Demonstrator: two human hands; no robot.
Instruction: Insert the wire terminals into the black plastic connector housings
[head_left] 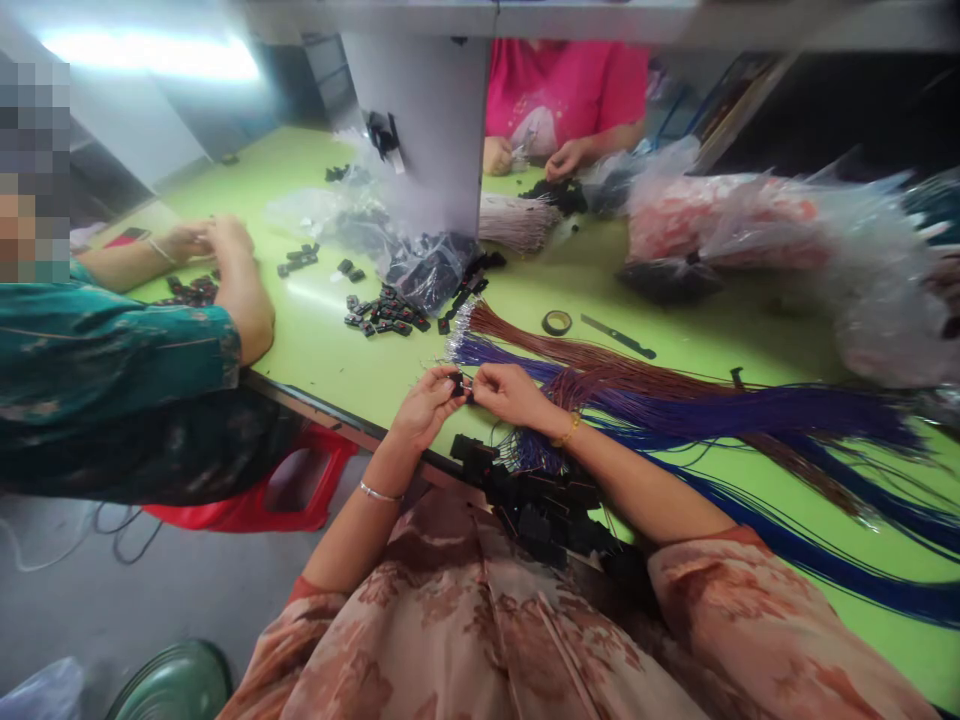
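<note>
Near the table's front edge, my left hand (429,405) is closed on a small black connector housing (457,383). Beside it, my right hand (510,394) pinches a thin wire end (468,389) right at the housing; whether the end is inside it I cannot tell. Bundles of brown wires (540,345) and blue wires (675,412) with bare metal tips lie just beyond and to the right of my hands. Below my right wrist, a heap of black connector pieces (536,500) lies at the table edge by my lap.
Loose black housings (386,312) and a plastic bag of black parts (427,270) lie ahead. A tape roll (556,322) and a flat black blade-like tool (619,337) sit behind the wires. A co-worker's arm (251,290) rests at left; another person (566,100) works opposite, past a grey panel (420,120).
</note>
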